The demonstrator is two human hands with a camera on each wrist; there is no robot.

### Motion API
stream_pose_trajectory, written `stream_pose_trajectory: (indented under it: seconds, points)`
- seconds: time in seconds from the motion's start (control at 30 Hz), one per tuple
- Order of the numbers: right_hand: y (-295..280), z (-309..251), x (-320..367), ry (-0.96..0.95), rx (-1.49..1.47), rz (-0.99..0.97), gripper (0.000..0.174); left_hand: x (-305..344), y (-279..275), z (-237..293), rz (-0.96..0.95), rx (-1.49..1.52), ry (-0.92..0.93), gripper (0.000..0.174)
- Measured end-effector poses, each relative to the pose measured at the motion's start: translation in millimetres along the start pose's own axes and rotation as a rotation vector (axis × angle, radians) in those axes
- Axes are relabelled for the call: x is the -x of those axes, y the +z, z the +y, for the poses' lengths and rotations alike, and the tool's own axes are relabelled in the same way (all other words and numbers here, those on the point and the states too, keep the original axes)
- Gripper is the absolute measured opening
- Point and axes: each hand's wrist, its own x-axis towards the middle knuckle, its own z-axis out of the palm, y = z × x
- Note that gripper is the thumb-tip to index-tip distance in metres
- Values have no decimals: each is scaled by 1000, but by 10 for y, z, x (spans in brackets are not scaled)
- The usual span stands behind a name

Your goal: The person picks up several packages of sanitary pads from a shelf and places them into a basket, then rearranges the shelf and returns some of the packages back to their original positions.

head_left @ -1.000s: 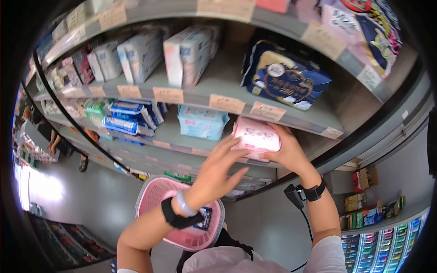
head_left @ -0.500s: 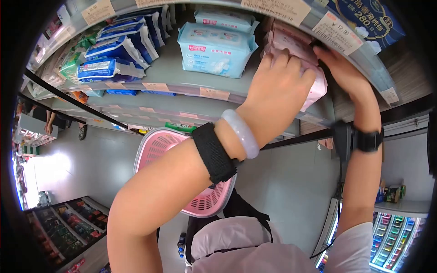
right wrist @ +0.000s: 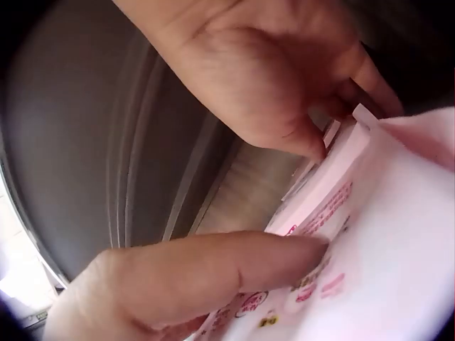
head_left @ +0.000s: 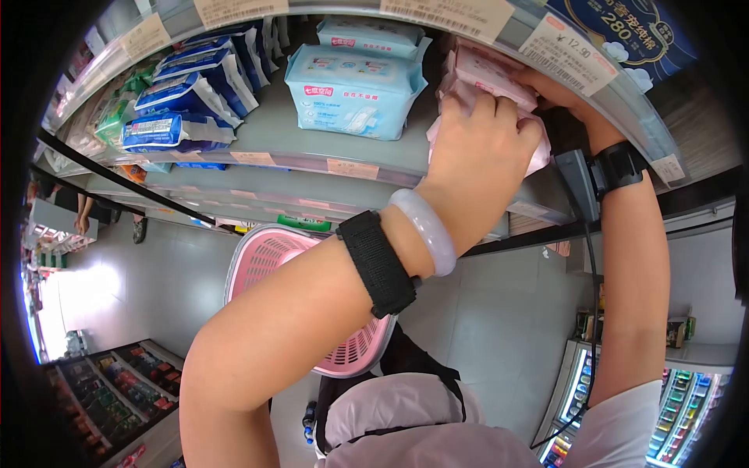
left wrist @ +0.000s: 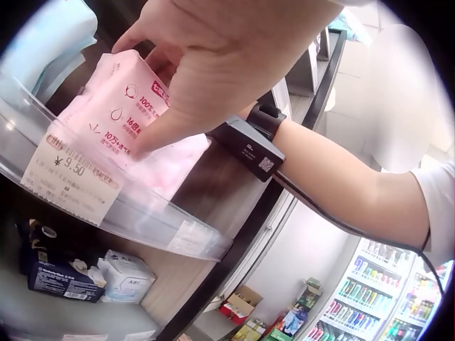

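My left hand [head_left: 484, 148] grips the front pink pack [head_left: 538, 160] from above on the shelf, its thumb against the printed face of the pink pack [left wrist: 117, 114] in the left wrist view. Behind it sits another pink pack [head_left: 491, 74]. My right hand [head_left: 558, 90] reaches in at the right under the upper shelf edge. In the right wrist view, my right hand [right wrist: 270, 78] pinches the edge of a pink pack [right wrist: 334, 170], its fingertips partly hidden behind; the left thumb presses the front pack's face below.
Light blue packs [head_left: 351, 93] stand left of the pink ones, with blue packs [head_left: 183, 93] further left. The price-tagged upper shelf edge [head_left: 445, 19] overhangs the hands. A pink basket [head_left: 261, 253] is below, partly behind the left forearm. A black post edges the shelf's right side.
The view has come closer to the shelf. My left hand has moved from the pink pack's left side to grip over it; my right hand has shifted from its right side to behind it.
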Motion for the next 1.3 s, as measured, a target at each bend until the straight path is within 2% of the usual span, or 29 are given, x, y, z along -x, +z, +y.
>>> stream_pose_trajectory:
  seconds: [0.2,0.3,0.47,0.53,0.63,0.67,0.7,0.73,0.77,0.83,0.93,0.97,1.0,1.03,1.1,1.13,1.17,1.2,1.27,1.3]
  points:
    - [-60,-12,-83,-97,107,26,38,17,-41,29,-41,-40,14,37]
    - [-67,38,217,-140,161,45,37,-17,2,28,-33,-45,14,36]
    - [-120,26,-29,-212,267,89,35,-55,-2,12,-64,-61,19,34]
    - [-91,40,291,-243,316,108,34,-62,-8,-4,-58,-59,23,34]
    - [-107,78,423,-295,397,144,33,-80,-46,-17,-117,-82,34,33]
    - [-134,-204,617,-210,281,149,28,-80,-41,-27,-120,-70,37,33]
    - [-101,-205,710,-200,319,148,29,-96,-48,-34,-122,-60,40,33]
    - [-86,-136,770,-251,311,117,34,-108,-54,-36,-129,-62,39,30]
    - [-59,-143,844,-314,158,122,41,-122,-54,-35,-111,-69,44,30]
    - [-62,-182,969,-238,-33,24,46,-132,-55,-35,-143,-71,31,28]
    - [-29,-249,1080,-49,-7,14,49,-69,-32,-44,-122,-51,49,29]
    - [-26,-266,1095,-54,-3,19,49,-62,-65,-38,-88,-44,68,30]
    - [-18,-275,1115,-41,-31,-2,51,-30,-103,-50,-121,-71,95,39]
    - [-7,-275,1136,-27,-59,-25,52,8,-135,-52,-118,-71,95,39]
    - [38,-265,1186,-25,-33,-11,54,68,-288,-34,-117,31,79,52]
    - [74,-256,1222,-98,29,128,51,144,-411,-34,-116,37,81,52]
    - [106,-254,1273,-170,90,265,48,251,-596,-37,-137,200,33,54]
    - [106,-304,1345,-161,92,266,48,386,-757,-62,-158,364,-14,57]
    - [50,-487,1547,-286,107,495,43,761,-1013,-178,-185,423,-94,52]
    - [36,-563,1666,-281,107,490,43,1006,-1090,-266,-225,424,-178,48]
